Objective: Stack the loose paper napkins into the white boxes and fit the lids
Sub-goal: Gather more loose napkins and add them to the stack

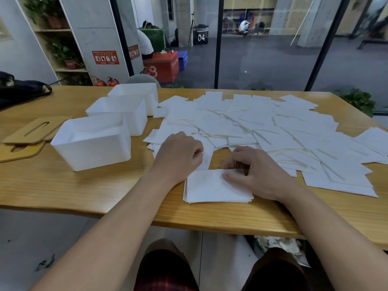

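A neat stack of white napkins (212, 189) lies near the table's front edge. My left hand (180, 156) is curled at the stack's far left corner, pinching a loose napkin (206, 158). My right hand (254, 171) rests fingertips down on the stack's top right part. Behind them, many loose napkins (262, 124) spread over the right half of the table. Three open white boxes stand in a diagonal row on the left: near (92, 141), middle (117, 114), far (134, 95). Wooden lids (35, 129) with slots lie flat to the left of the near box.
The wooden table (63, 185) ends close in front of me. A black bag (21, 89) lies at the far left corner. A grey chair back (142, 79) rises behind the far box. Glass wall panels stand beyond the table.
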The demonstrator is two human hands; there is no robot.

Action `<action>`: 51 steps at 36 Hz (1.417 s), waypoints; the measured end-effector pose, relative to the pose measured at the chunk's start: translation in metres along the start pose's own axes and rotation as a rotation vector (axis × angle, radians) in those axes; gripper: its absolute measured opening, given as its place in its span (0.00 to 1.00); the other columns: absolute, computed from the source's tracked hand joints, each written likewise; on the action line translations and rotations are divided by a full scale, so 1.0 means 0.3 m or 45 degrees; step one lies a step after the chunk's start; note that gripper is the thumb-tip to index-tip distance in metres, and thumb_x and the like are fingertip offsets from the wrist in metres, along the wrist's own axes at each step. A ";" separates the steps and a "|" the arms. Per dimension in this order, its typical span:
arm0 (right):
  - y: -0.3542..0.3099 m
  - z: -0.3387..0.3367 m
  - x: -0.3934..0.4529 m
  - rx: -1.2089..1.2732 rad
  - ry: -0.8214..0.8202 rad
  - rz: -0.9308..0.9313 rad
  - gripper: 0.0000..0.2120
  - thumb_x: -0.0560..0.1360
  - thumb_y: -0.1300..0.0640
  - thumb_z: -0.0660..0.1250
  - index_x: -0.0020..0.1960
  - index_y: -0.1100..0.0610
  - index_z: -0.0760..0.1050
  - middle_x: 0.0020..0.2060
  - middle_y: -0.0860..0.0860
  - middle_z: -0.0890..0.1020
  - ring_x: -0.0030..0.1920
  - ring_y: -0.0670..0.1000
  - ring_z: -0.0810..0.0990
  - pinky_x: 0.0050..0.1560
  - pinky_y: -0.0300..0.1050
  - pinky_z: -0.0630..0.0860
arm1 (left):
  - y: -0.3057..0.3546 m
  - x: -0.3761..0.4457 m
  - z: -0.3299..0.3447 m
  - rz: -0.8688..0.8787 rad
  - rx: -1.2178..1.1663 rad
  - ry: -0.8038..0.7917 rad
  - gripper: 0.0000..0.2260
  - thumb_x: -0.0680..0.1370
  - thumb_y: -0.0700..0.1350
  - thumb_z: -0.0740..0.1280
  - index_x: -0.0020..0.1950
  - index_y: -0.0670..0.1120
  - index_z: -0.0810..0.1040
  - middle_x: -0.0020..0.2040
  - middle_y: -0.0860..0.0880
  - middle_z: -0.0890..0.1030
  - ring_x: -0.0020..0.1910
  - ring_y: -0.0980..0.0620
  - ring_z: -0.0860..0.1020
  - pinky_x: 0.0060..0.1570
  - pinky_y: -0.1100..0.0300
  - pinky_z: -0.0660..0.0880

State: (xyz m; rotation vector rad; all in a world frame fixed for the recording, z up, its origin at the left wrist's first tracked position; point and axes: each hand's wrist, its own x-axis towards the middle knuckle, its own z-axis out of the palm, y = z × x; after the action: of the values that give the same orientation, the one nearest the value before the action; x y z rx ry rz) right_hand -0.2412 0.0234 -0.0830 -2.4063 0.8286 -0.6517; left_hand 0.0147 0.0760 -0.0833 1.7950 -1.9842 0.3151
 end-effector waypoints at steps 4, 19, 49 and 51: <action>0.009 0.006 0.005 -0.001 0.050 0.004 0.03 0.79 0.44 0.75 0.47 0.40 0.85 0.46 0.42 0.82 0.51 0.46 0.81 0.50 0.44 0.77 | 0.002 -0.015 0.006 0.004 -0.045 0.074 0.09 0.86 0.47 0.67 0.51 0.50 0.87 0.43 0.54 0.84 0.49 0.50 0.77 0.54 0.50 0.74; -0.003 -0.012 0.029 0.594 0.218 0.281 0.14 0.84 0.49 0.73 0.68 0.49 0.79 0.37 0.51 0.88 0.40 0.52 0.89 0.40 0.31 0.76 | 0.081 -0.061 -0.013 0.255 -0.764 0.076 0.05 0.81 0.47 0.78 0.56 0.53 0.91 0.50 0.63 0.88 0.56 0.54 0.84 0.61 0.52 0.75; 0.002 -0.060 0.008 1.052 0.190 0.333 0.08 0.82 0.63 0.71 0.55 0.57 0.89 0.50 0.56 0.89 0.46 0.55 0.86 0.40 0.43 0.81 | 0.036 -0.090 -0.061 -0.178 -1.364 0.070 0.17 0.84 0.47 0.74 0.72 0.59 0.81 0.37 0.44 0.82 0.36 0.43 0.78 0.37 0.51 0.77; 0.006 -0.054 0.005 0.903 0.177 0.369 0.07 0.81 0.60 0.73 0.55 0.54 0.89 0.45 0.53 0.89 0.44 0.54 0.87 0.40 0.44 0.81 | 0.025 -0.105 -0.058 -0.193 -1.286 0.076 0.16 0.83 0.45 0.74 0.69 0.59 0.83 0.30 0.47 0.73 0.31 0.50 0.70 0.36 0.61 0.71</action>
State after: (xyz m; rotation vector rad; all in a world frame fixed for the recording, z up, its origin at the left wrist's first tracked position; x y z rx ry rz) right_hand -0.2502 0.0162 -0.0713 -1.5878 0.8072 -0.8298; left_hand 0.0122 0.1126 -0.0818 1.2099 -1.4950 -0.5835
